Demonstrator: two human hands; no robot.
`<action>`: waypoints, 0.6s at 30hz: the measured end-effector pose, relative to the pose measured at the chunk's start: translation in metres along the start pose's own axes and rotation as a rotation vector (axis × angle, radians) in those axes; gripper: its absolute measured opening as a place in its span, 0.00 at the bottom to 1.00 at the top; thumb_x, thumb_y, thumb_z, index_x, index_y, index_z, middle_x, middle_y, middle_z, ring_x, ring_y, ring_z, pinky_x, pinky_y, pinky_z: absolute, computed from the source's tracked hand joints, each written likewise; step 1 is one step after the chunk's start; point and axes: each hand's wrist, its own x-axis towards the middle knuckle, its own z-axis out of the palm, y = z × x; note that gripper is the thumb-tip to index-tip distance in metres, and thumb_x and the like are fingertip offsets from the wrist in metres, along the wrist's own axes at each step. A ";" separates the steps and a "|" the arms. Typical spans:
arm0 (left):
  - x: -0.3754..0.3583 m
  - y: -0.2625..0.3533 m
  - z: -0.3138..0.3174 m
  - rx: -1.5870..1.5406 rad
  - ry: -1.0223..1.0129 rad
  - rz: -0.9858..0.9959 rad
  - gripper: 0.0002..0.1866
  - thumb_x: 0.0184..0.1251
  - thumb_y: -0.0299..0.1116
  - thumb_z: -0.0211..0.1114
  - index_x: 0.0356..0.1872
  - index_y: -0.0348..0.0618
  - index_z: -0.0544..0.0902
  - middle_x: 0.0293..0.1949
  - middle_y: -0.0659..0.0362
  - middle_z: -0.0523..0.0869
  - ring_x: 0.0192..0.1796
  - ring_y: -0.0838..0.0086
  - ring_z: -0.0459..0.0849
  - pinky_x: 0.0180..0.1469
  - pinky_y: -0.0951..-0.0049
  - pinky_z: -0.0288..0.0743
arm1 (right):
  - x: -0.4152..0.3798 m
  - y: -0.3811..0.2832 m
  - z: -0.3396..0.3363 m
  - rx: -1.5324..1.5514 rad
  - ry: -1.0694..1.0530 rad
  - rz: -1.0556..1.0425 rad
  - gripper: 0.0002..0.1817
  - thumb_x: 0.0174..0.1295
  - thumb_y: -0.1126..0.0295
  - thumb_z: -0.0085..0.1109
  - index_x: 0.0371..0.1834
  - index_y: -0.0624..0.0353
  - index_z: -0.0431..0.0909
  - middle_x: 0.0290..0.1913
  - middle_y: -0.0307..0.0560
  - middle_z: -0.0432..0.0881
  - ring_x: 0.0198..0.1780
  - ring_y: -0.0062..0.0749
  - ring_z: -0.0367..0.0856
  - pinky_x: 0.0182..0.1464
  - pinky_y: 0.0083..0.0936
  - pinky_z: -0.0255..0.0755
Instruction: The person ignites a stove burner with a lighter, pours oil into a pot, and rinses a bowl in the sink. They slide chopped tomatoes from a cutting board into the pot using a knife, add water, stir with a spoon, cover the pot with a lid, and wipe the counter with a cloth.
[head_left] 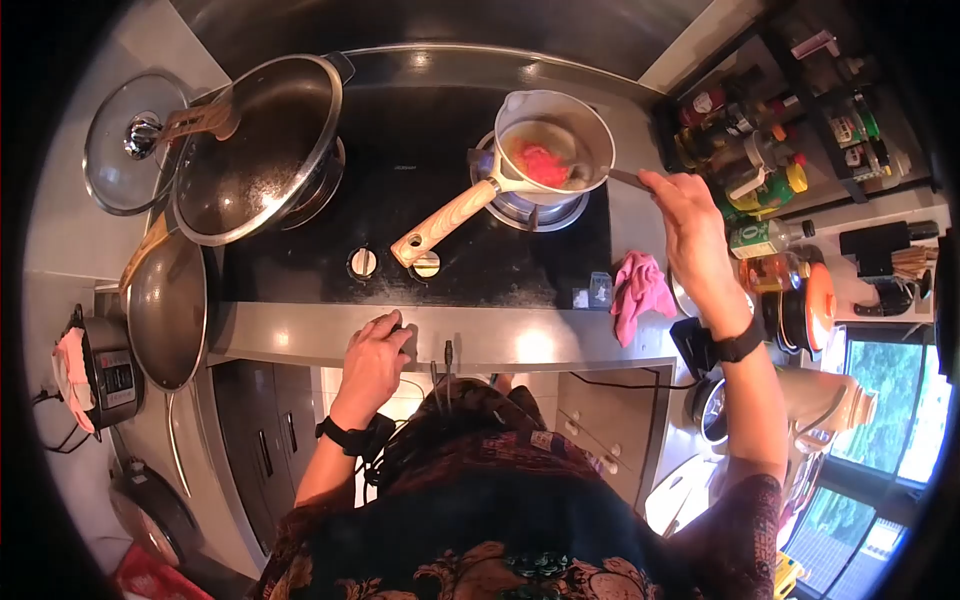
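In the head view my right hand (690,225) is raised at the right of the stove, fingers closed on a thin, flat-handled metal utensil (630,180). Its far end reaches over the rim of a small pale saucepan (555,105) with a pour spout. Inside the pan, a reddish-pink lump (542,165) lies in liquid. The pan's wooden handle (445,222) points toward the front left. At the counter's front edge, my left hand (375,360) has its fingers curled together beside a small dark thing; what they hold, if anything, I cannot tell.
A large wok (260,150) stands on the left burner of the black stove (390,200), with a glass lid (110,140) beside it. A frying pan (168,310) leans left of the stove. A pink cloth (640,295) lies at the right, near bottles (760,238) and a rack.
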 end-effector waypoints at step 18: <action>-0.004 0.014 0.028 0.086 0.023 -0.196 0.16 0.48 0.25 0.71 0.42 0.43 0.87 0.66 0.51 0.76 0.69 0.58 0.73 0.66 0.56 0.69 | 0.059 0.068 0.075 0.130 -0.064 -0.050 0.16 0.59 0.79 0.57 0.50 0.59 0.84 0.41 0.54 0.85 0.47 0.52 0.78 0.51 0.41 0.74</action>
